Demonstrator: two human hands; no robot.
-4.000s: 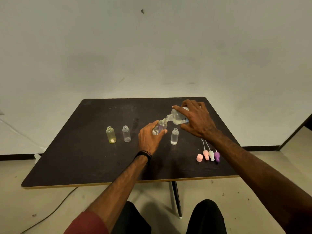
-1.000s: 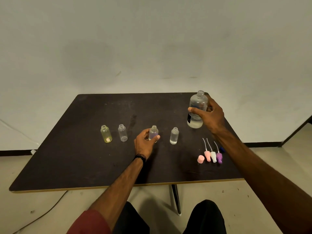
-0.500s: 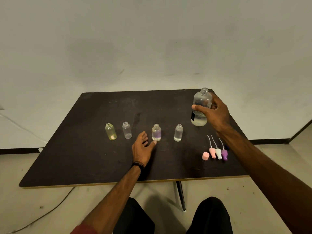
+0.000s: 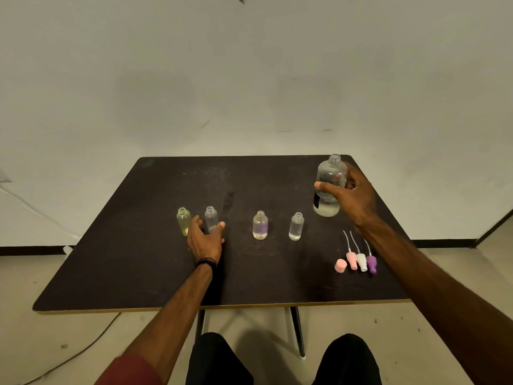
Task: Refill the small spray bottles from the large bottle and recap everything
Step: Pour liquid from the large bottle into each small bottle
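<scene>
The right hand (image 4: pixel 352 200) is wrapped around the large clear plastic bottle (image 4: pixel 330 187), uncapped, partly filled and held upright near the far right corner of the dark square table (image 4: pixel 138 259). Whether its base rests on the tabletop or hangs just above it cannot be told from this view.

The left hand (image 4: pixel 205 238) lies spread and relaxed, grasping nothing, thumb and fingers opened toward the small clear spray bottle (image 4: pixel 211 219) second from the left. Just beside that one stands the small yellowish bottle (image 4: pixel 183 225); further right, well apart, stand the small purple-tinted bottle (image 4: pixel 260 225) and another small clear bottle (image 4: pixel 296 226). All four are upright and open-necked, and all appear to hold at least a little liquid.

The risks follow from that — every container here is uncapped. The left hand's fingers sit between two light, narrow bottles, so a hasty closing grip could knock the yellowish one over and spill it. A pour from the wide neck of the big bottle into so small a mouth would likely run down the side if the two necks are not brought close. The pink cap (image 4: pixel 340 265) and the three spray tops – pink (image 4: pixel 351 260), white (image 4: pixel 361 262) and purple (image 4: pixel 371 263), dip tubes pointing away – lie close to the right forearm, which could sweep them off the near edge.
</scene>
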